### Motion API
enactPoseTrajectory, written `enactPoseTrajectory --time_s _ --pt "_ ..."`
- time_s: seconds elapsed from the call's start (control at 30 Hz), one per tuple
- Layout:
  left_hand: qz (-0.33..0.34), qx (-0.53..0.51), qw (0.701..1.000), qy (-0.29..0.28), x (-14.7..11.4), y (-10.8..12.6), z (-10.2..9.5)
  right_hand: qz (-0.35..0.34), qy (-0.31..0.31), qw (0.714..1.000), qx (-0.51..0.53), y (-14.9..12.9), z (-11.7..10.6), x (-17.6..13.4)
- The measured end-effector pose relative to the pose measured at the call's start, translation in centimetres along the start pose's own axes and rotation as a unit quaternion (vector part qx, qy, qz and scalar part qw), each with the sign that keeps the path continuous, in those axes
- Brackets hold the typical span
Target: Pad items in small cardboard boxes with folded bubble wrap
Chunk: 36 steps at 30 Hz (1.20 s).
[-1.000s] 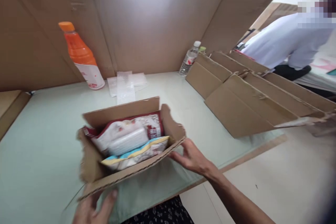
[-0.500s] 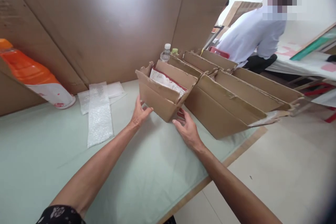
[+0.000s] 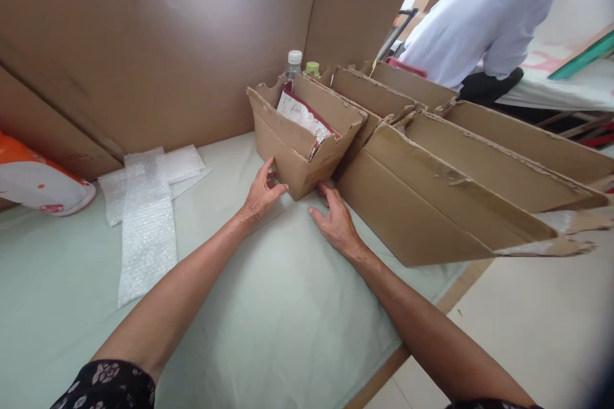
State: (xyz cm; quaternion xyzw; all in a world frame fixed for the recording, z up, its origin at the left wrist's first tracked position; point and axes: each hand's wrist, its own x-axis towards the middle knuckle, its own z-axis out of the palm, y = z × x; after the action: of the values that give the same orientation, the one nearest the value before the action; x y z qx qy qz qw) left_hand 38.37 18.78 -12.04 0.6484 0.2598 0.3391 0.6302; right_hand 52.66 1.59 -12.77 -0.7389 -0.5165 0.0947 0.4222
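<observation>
A small open cardboard box point(image 3: 283, 147) stands on the pale green tablecloth, against the row of larger boxes. Inside it is a white and dark red packet point(image 3: 304, 116), only partly visible. My left hand point(image 3: 263, 192) is at the box's near left side, thumb and fingers apart, its fingertips at the cardboard. By the near right bottom corner is my right hand point(image 3: 336, 217), also with fingers spread and fingertips close to the box. Whether the right fingers touch it, I cannot tell.
Larger open cardboard boxes point(image 3: 432, 198) line the right side, reaching past the table edge. Bubble wrap strips point(image 3: 148, 230) lie left, near an orange and white bottle point(image 3: 43, 179). Behind stand a clear bottle point(image 3: 293, 64) and a tall cardboard panel point(image 3: 215, 32). A person in white point(image 3: 474, 25) sits beyond.
The small box has gone from tilted to standing back beside the larger boxes. My hands have loosened from it, and the view has tipped downward.
</observation>
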Motion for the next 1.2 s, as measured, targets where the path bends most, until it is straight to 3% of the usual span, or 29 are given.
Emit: enactPoseTrajectory --time_s 0.27,0.4,0.53,0.63,0.73,0.83,0.93,1.0,1.07,1.2 --pt "0.004 0.021 1.0 0.014 1.6 -0.4 0.2 0.045 0.026 0.998 0.04 -0.2 -0.2 0.2" --pt "0.018 0.038 0.999 -0.009 2.8 -0.2 1.0 0.052 0.021 0.997 0.045 -0.3 -0.3 0.4" --pt "0.027 0.104 0.994 -0.028 1.1 0.6 0.9 0.053 0.024 0.997 0.048 -0.2 -0.3 0.3" --pt "0.032 0.182 0.982 -0.039 -4.2 1.5 -0.6 0.04 0.041 0.997 0.041 0.3 -0.1 0.6" --pt "0.039 0.262 0.963 -0.057 -12.7 2.9 -2.4 0.02 0.036 0.999 0.018 0.9 0.0 1.0" --pt "0.062 0.403 0.904 -0.13 -22.2 4.7 -4.2 -0.009 0.022 0.999 -0.024 1.2 -0.2 1.1" --pt "0.071 0.432 0.885 -0.159 -29.5 6.6 -6.8 -0.068 0.007 0.995 -0.077 0.3 -0.1 0.6" --pt "0.082 0.437 0.889 -0.109 -32.5 7.6 -9.2 -0.142 -0.037 0.985 -0.093 -1.7 0.8 -0.2" --pt "0.096 0.451 0.887 -0.01 -34.1 8.1 -12.0 -0.234 -0.108 0.962 -0.09 -5.1 2.5 -1.2" --pt "0.103 0.48 0.858 0.149 -34.6 7.7 -17.8 -0.413 -0.232 0.873 -0.119 -13.9 8.3 -2.6"
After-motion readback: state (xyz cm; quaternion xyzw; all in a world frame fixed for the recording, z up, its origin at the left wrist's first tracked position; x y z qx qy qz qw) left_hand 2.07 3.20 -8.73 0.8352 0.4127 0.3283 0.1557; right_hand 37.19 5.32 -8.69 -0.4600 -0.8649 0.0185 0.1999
